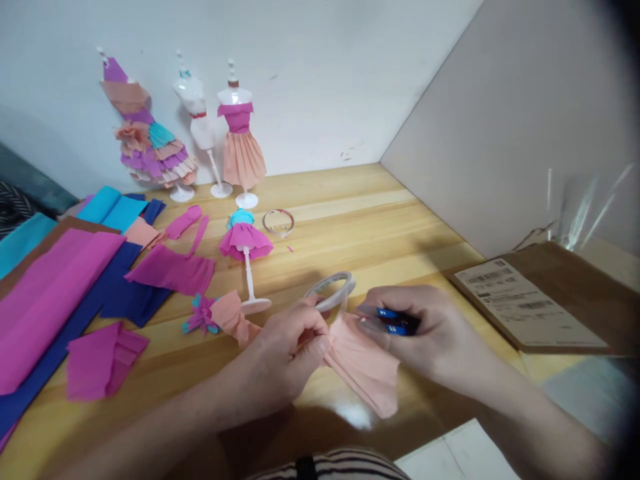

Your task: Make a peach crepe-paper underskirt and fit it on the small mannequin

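Scissors (393, 320) sit mostly hidden in the right grip (415, 323); left grip (313, 340) pinches peach paper (370, 367).

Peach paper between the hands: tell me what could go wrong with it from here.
The blue tool in the right hand points toward the left hand, so a slip might nick the paper or a finger. The tape hangs close above the paper and could stick where it isn't wanted. The small stand is near the left hand; a sideways move might knock it.
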Available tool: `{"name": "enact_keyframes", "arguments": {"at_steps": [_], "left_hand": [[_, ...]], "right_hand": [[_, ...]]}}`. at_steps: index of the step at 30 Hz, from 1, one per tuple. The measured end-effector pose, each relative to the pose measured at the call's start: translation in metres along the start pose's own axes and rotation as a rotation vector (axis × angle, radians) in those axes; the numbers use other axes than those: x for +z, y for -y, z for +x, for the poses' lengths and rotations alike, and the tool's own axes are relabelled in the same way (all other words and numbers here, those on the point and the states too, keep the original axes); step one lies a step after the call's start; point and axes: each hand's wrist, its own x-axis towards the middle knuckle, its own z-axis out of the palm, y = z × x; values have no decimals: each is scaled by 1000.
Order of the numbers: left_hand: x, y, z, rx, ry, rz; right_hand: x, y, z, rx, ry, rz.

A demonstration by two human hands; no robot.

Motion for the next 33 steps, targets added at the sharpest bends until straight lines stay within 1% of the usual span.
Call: {"name": "enact_keyframes", "arguments": {"at_steps": [2,4,5,7,9,12,13,16,18,20,22,25,28,31,33], "left_hand": [[1,1,1,-14,4,-19],[1,1,1,-17,11,-25],[2,1,1,-15,11,-22],[2,1,0,-9,10,-20],[1,1,0,-9,4,-24],[0,0,1,28,-3,-21],[0,0,1,37,-1,-15],[-1,-3,0,29,4,3],[-1,-3,0,16,3,10],[-1,-3,-1,7,1,5],[0,-1,0,2,0,-2],[1,2,1,-8,-1,9],[0,2,2,-8,10,19],[0,0,3,26,24,-6],[-1,0,2,51,22,-11]], "right_hand": [[2,5,-5,-110,-20,-18],[3,9,-7,-202,-5,2],[3,10,-8,-232,14,21],[3,10,-9,-245,37,46],[0,8,-8,-198,7,44],[-3,3,-5,-92,-99,49],[-4,1,-3,-70,-115,60],[-1,-3,1,-32,-88,70],[3,-5,2,15,-42,41],[7,-7,1,57,-25,-1],[10,-8,-1,54,-23,-43],[13,-5,-4,-67,-46,-105],[17,-2,-8,-283,-59,-128],[20,1,-14,-470,-27,-182],[21,2,-19,-521,-8,-258]]}}
